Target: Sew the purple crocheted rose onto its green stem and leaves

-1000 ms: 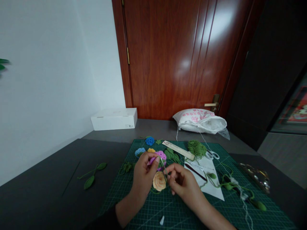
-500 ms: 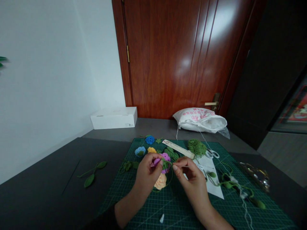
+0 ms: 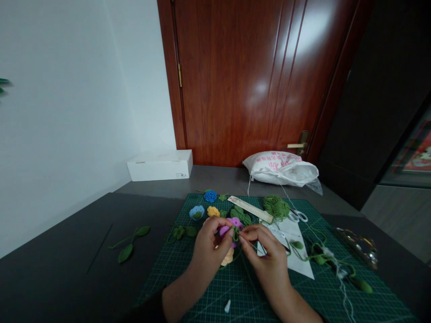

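The left hand (image 3: 210, 251) holds a purple crochet flower (image 3: 235, 222), and the right hand (image 3: 264, 253) pinches a green yarn (image 3: 236, 233) on its edge. They are above a green cutting mat (image 3: 215, 287), and a peach crochet flower (image 3: 229, 257) is just under them.

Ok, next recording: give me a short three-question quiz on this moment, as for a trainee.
1. What colour is the crocheted flower held in the left hand?
2. True or false: the ball of green yarn lies to the right of the scissors.
3. Which lies directly in front of the wooden door: the white cardboard box or the white plastic sack?

Key: 1 purple; 2 false; 3 the white plastic sack.
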A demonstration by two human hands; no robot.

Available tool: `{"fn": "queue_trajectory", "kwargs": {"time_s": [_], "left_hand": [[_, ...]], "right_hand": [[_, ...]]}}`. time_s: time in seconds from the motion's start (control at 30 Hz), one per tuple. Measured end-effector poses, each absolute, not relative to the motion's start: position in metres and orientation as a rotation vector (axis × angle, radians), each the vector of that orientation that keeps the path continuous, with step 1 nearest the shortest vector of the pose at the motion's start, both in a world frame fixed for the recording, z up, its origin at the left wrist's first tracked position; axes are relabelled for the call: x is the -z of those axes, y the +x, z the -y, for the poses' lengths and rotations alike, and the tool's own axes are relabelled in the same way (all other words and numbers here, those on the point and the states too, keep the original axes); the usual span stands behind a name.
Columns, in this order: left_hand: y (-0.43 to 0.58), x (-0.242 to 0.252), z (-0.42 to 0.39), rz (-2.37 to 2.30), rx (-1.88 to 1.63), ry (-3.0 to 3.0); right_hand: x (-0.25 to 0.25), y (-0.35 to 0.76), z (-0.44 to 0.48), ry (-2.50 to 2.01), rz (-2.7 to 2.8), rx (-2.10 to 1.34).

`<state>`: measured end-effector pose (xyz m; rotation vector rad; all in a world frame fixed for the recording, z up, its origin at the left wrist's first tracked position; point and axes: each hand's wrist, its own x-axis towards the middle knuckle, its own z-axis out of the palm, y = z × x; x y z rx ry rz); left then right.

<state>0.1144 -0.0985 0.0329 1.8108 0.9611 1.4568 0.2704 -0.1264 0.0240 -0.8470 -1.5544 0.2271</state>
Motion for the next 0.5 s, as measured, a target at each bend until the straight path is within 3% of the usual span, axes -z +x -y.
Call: {"fn": "queue_trajectory", "kwargs": {"time_s": [0.27,0.5], "left_hand": [[0.1163,-0.0332,0.1001,-0.951,-1.44,1.807],[0.1183,-0.0343,0.1085,-0.912,-1.521,1.946]], "right_hand": [[-0.0203,0.2708,0.1252,-0.858,1.555,-0.184],[-0.0193,0.2741,0.1293,-0.906,1.675,0.061]]}}
